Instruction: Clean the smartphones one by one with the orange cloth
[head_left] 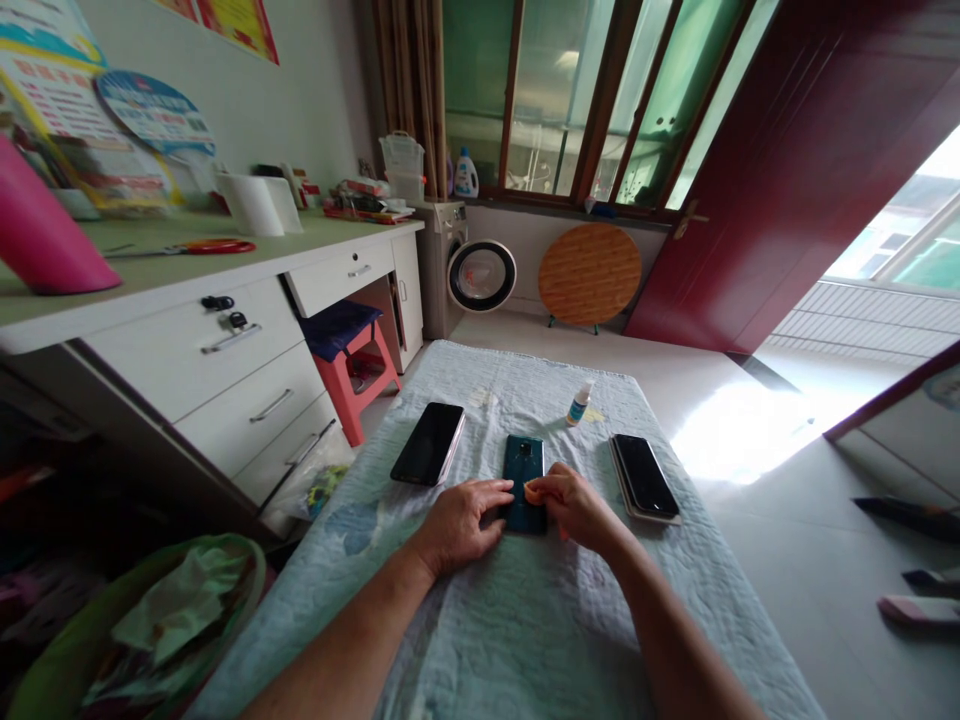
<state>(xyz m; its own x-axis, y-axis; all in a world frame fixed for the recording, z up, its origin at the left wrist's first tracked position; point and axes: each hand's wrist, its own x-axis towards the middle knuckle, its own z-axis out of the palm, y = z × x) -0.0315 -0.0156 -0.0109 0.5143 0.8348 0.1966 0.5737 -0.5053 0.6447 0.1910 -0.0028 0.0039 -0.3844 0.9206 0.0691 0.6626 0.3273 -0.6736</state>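
Note:
A dark teal smartphone lies back side up on the cloth-covered table, its camera block near the top. My left hand rests at its left edge, fingers stretched out and fingertips touching it, thumb apart. Pinched in my right hand is a small orange-yellow cloth or pad, pressed on the right side of the phone's back; the fingers partly hide it. Beyond the phone stands a small spray bottle with a blue label and clear cap.
To the left, a black-screened phone lies on a stack; to the right lies another stacked phone. The pale quilted cloth covers the low table. A desk, a pink stool and a waste basket stand on the left.

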